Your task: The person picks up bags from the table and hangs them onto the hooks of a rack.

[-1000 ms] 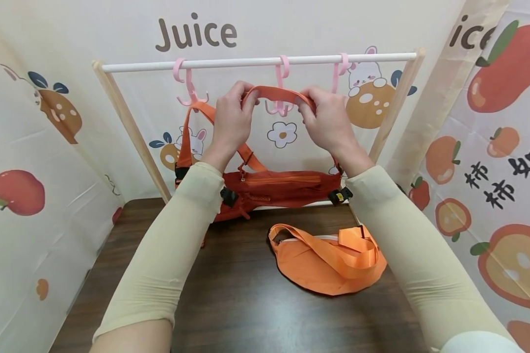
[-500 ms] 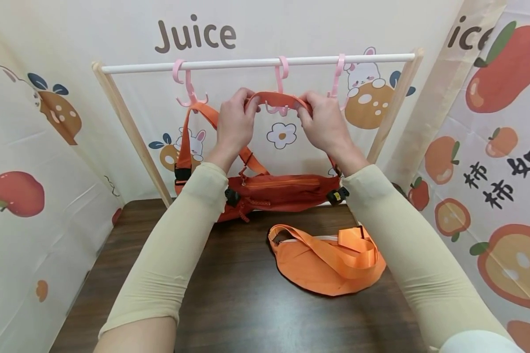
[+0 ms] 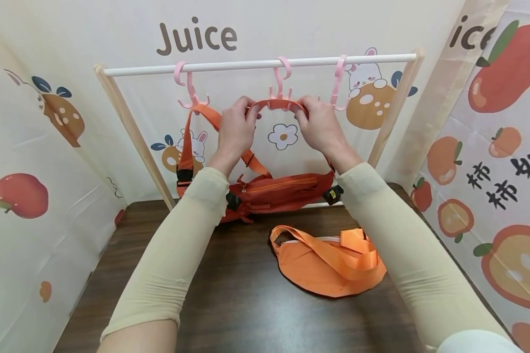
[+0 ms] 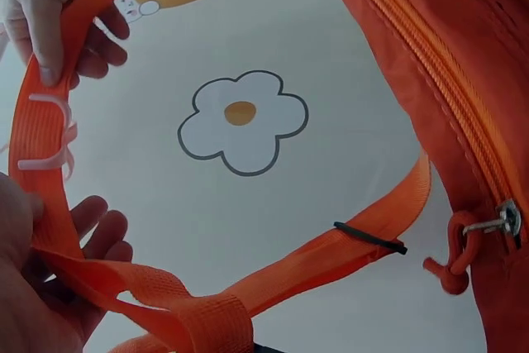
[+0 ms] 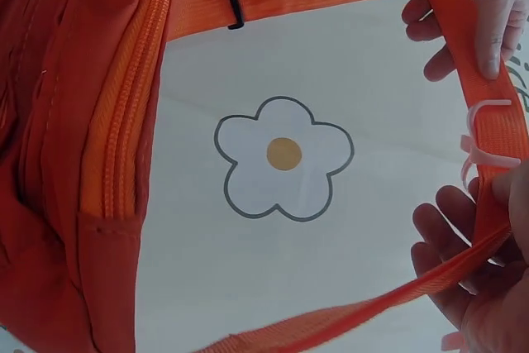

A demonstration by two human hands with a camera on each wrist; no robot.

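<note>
Both hands grip the orange strap (image 3: 279,104) of a red-orange waist bag (image 3: 287,190) in the head view. My left hand (image 3: 236,128) pinches the strap's left side and my right hand (image 3: 321,125) its right side, thumbs in front. Between them the strap crosses the prongs of the middle pink hook (image 3: 280,78). Close up in the left wrist view, pink prongs (image 4: 48,159) stick up in front of the strap (image 4: 37,134). The bag hangs below, its zipper (image 5: 124,146) facing up, with black buckles at its ends. My left forearm hides part of it.
A white rail (image 3: 229,65) on wooden posts carries the hooks. Another orange strap (image 3: 185,147) hangs from the left hook (image 3: 192,90); the right hook (image 3: 338,81) bears nothing. A lighter orange waist bag (image 3: 327,274) lies on the dark table (image 3: 247,314).
Both hands have come down slightly with the strap, which now sits against the middle hook's prongs instead of in front of its stem. The bag has sunk a little and tilts.
</note>
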